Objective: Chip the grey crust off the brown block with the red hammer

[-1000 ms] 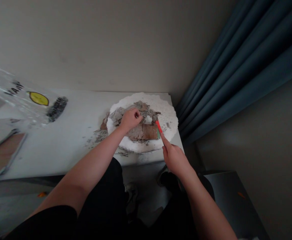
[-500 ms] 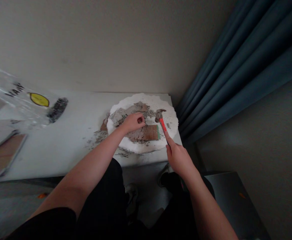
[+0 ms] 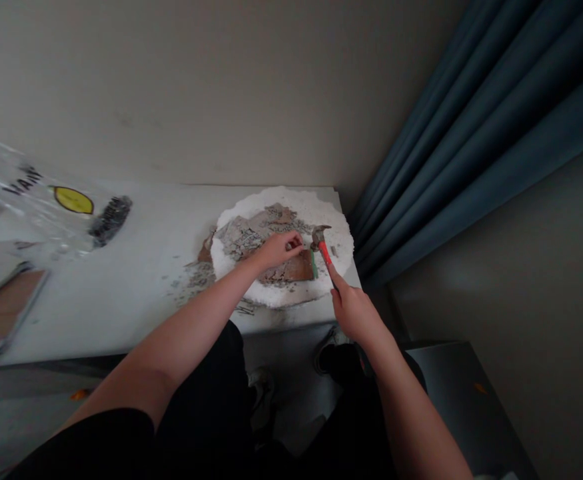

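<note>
A white foam slab (image 3: 341, 233) lies at the right end of a white table (image 3: 136, 293). On it sits a brown board (image 3: 296, 268) with a green edge, covered in grey broken pieces (image 3: 244, 233). My left hand (image 3: 280, 248) rests on the board with fingers pinched on something small I cannot make out. My right hand (image 3: 354, 310) grips the red handle of a small hammer (image 3: 321, 243), index finger along the handle. The metal head hangs just right of my left fingertips.
A clear plastic bag (image 3: 46, 207) with a yellow label lies at the table's left. Grey crumbs (image 3: 191, 277) are scattered beside the foam. A dark blue curtain (image 3: 471, 133) hangs at the right, a wall stands behind, and a dark box (image 3: 461, 400) sits under my right arm.
The hammer head rose off the board and came down again slightly to the left. My left hand slid right along the board toward the hammer head, still pinched.
</note>
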Tool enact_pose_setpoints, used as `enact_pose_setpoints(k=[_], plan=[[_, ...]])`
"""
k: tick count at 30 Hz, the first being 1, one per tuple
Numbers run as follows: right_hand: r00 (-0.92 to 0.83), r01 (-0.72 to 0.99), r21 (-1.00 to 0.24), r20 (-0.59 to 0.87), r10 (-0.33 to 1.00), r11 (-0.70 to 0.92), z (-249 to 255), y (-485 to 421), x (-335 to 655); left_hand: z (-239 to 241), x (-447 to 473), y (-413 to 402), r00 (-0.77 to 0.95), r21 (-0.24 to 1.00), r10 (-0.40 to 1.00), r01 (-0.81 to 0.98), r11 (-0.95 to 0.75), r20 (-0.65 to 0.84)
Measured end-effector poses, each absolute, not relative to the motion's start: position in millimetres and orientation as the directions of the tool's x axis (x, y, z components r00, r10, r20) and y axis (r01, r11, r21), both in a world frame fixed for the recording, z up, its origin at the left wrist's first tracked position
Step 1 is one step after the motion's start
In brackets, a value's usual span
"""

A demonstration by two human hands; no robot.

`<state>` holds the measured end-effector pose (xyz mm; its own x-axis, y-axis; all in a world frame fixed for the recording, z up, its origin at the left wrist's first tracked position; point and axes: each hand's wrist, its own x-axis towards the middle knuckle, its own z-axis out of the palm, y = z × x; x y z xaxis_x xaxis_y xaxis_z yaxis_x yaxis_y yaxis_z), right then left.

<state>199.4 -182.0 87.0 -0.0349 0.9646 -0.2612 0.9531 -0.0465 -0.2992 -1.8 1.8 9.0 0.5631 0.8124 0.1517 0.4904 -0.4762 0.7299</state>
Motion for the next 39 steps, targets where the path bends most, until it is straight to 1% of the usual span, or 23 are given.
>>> enact_pose_setpoints(k=[3, 8, 12, 14, 18, 21, 25, 33, 39], plan=[[-0.040, 0.951, -0.305, -0.263, 0.964, -0.043, 87.2, -181.6, 200.3, 7.9, 0.5, 1.3, 0.518, 0.731, 0.836, 0.497, -0.468, 0.182], [-0.041, 0.950, -0.310, -0.241, 0.970, -0.037, 86.7, -181.7, 200.5, 4.2, 0.6, 2.8, 0.656, 0.676, 0.742, 0.487, -0.554, 0.135], [-0.030, 0.951, -0.306, -0.263, 0.964, -0.054, 89.0, -181.5, 199.5, 4.1, 1.2, 4.1, 0.704, 0.627, 0.684, 0.449, -0.636, 0.190], [-0.031, 0.947, -0.315, -0.271, 0.962, -0.058, 89.6, -181.4, 199.7, 5.9, 2.2, 4.2, 0.694, 0.617, 0.682, 0.438, -0.654, 0.230], [-0.046, 0.937, -0.347, -0.256, 0.965, -0.047, 88.7, -181.4, 201.0, 9.3, 3.5, 3.3, 0.563, 0.664, 0.773, 0.461, -0.588, 0.294], [-0.043, 0.934, -0.353, -0.262, 0.964, -0.055, 89.1, -181.3, 201.0, 8.5, 3.4, 3.0, 0.511, 0.718, 0.826, 0.480, -0.504, 0.238], [-0.038, 0.934, -0.353, -0.267, 0.963, -0.061, 91.2, -181.4, 200.4, 5.5, 3.3, 3.2, 0.512, 0.728, 0.841, 0.507, -0.462, 0.177], [-0.055, 0.938, -0.347, -0.231, 0.971, -0.029, 84.9, -181.7, 202.8, 3.1, 0.7, 2.6, 0.541, 0.712, 0.823, 0.510, -0.483, 0.172], [-0.059, 0.941, -0.338, -0.239, 0.969, -0.026, 84.0, -181.5, 203.3, 5.7, 1.0, 2.3, 0.547, 0.706, 0.824, 0.526, -0.474, 0.147]])
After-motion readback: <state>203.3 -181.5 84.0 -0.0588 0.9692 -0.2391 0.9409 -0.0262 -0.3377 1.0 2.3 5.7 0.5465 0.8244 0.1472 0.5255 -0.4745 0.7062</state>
